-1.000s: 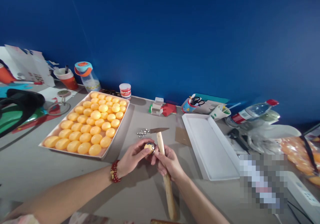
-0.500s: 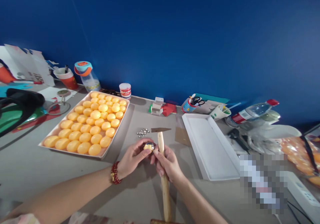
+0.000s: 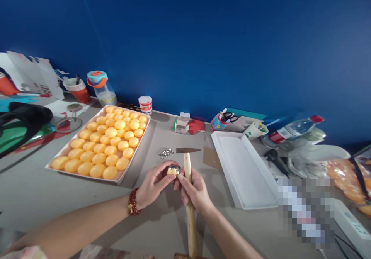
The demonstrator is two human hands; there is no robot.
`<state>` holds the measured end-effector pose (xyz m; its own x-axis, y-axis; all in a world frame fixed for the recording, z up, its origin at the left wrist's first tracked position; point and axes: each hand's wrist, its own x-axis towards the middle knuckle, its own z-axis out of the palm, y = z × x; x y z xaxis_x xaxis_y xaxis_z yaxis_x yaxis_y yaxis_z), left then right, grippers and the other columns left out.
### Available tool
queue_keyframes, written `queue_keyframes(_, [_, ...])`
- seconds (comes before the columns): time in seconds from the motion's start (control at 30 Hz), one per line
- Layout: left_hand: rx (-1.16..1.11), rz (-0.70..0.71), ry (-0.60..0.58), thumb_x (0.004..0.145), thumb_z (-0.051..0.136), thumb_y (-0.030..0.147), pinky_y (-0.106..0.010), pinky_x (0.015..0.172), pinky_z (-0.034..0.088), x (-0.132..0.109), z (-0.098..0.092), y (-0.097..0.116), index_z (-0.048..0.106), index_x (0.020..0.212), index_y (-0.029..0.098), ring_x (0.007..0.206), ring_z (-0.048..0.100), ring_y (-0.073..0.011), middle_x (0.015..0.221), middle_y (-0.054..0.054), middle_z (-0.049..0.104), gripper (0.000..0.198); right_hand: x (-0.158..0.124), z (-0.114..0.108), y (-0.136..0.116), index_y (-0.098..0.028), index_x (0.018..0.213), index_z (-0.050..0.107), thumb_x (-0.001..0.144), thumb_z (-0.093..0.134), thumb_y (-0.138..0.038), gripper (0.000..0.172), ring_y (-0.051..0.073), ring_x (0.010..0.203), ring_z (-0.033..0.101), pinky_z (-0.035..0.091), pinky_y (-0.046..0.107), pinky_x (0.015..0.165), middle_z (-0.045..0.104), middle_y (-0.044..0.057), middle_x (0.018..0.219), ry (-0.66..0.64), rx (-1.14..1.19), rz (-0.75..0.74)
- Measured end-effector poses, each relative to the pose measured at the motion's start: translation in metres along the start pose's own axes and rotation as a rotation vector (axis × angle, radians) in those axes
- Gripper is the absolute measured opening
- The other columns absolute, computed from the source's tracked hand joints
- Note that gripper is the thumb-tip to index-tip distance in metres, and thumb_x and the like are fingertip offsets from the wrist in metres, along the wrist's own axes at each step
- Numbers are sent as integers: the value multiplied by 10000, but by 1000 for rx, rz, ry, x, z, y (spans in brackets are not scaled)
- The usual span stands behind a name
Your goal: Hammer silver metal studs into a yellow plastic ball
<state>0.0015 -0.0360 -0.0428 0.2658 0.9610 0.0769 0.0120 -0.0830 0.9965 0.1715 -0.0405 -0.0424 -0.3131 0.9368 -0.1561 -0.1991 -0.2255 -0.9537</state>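
A shiny, round silver ball-like piece (image 3: 173,170) with a yellow patch is in my left hand (image 3: 155,183), pinched between thumb and curled fingers. My right hand (image 3: 197,191) is closed around the wooden handle of a hammer (image 3: 191,228). Its thumb tip and fingertips also reach the right side of the silver piece. The hammer's narrow metal head (image 3: 188,150) points away from me, beyond both hands. Just past my left fingers, several small silver beads (image 3: 166,153) lie in a cluster on the grey table (image 3: 162,228).
On the left stands a shallow box (image 3: 87,177) filled with orange balls (image 3: 98,158). A white tray (image 3: 246,174) lies to the right. Farther back are a small tub (image 3: 145,105), a pen cup (image 3: 219,122) and a plastic bottle (image 3: 292,129). A power strip (image 3: 352,222) sits far right.
The hammer head has shifted very slightly to the right. Both hands keep nearly the same place and hold.
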Motion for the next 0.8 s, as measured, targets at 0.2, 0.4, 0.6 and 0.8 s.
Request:
queue_keyframes(0.2, [4, 3, 11, 895, 566, 376, -313, 866, 503, -1, 1, 1, 581, 1186, 164, 993, 631, -226, 1121, -95, 675, 360, -1, 2, -1, -197, 863, 445, 863, 636, -454, 320, 19, 261, 407, 331, 115, 277, 671, -27, 611, 37, 7, 21])
queue_keyframes(0.4, [-82, -10, -8, 895, 570, 375, -298, 800, 502, -2, 1, 1, 567, 1190, 161, 891, 625, -198, 1089, -98, 662, 365, 0, 0, 0, -207, 846, 427, 830, 670, -457, 349, 15, 235, 357, 309, 111, 253, 679, -19, 575, 51, 74, 65])
queue_keyframes(0.6, [-200, -13, -28, 891, 575, 379, -283, 757, 495, 0, 4, 5, 573, 1150, 157, 832, 609, -179, 1016, -84, 654, 341, 0, 0, -2, -209, 852, 427, 822, 677, -462, 357, 17, 235, 355, 301, 112, 257, 683, -11, 571, 34, 97, 81])
queue_keyframes(0.8, [-205, -37, 6, 885, 582, 367, -294, 774, 511, -1, 5, 4, 573, 1166, 158, 847, 625, -184, 1047, -94, 659, 350, -4, 3, -5, -198, 842, 451, 860, 643, -450, 318, 13, 247, 383, 315, 112, 268, 678, -17, 591, 61, 7, 21])
